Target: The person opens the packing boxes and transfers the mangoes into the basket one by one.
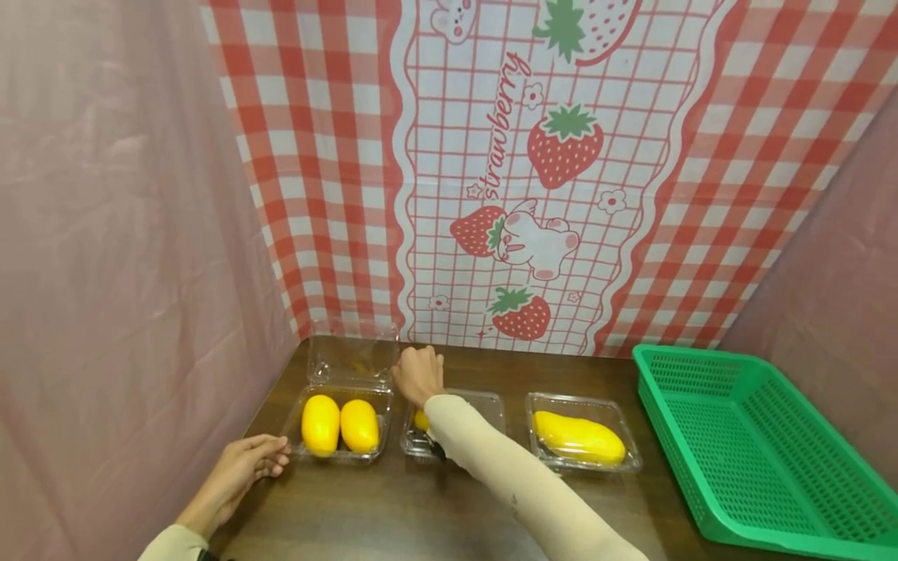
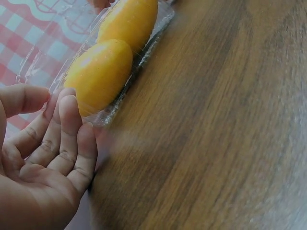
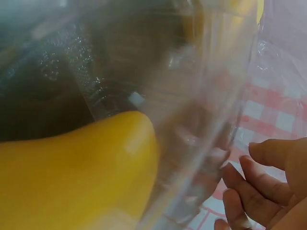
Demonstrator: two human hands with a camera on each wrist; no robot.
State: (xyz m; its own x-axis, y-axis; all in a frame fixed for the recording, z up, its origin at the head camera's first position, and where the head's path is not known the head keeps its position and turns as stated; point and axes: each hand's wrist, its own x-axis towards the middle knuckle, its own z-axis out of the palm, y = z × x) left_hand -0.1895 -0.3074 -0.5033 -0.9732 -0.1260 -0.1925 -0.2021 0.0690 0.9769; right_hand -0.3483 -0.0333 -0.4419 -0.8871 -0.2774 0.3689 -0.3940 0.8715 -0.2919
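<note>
A clear plastic clamshell box point(image 1: 384, 444) at the left stands with its lid point(image 1: 354, 354) raised. Two yellow mangoes point(image 1: 320, 425) lie side by side in it. My left hand point(image 1: 249, 463) is at the box's left end, its loosely bent fingertips point(image 2: 71, 108) right by the rim in the left wrist view. My right hand point(image 1: 418, 375) is behind the middle clear box point(image 1: 484, 409), just right of the raised lid. The right wrist view shows its fingers point(image 3: 259, 201) relaxed with nothing between them. My forearm partly hides the yellow mango point(image 3: 86, 172) in the middle box.
Right of the middle box, a closed clear box point(image 1: 624, 425) holds one yellow mango point(image 1: 578, 438). A green perforated plastic basket point(image 1: 666, 448) stands at the far right of the brown wooden table point(image 1: 379, 506). A checked strawberry-print cloth point(image 1: 337, 195) hangs behind, with pink cloth point(image 1: 133, 234) at the left.
</note>
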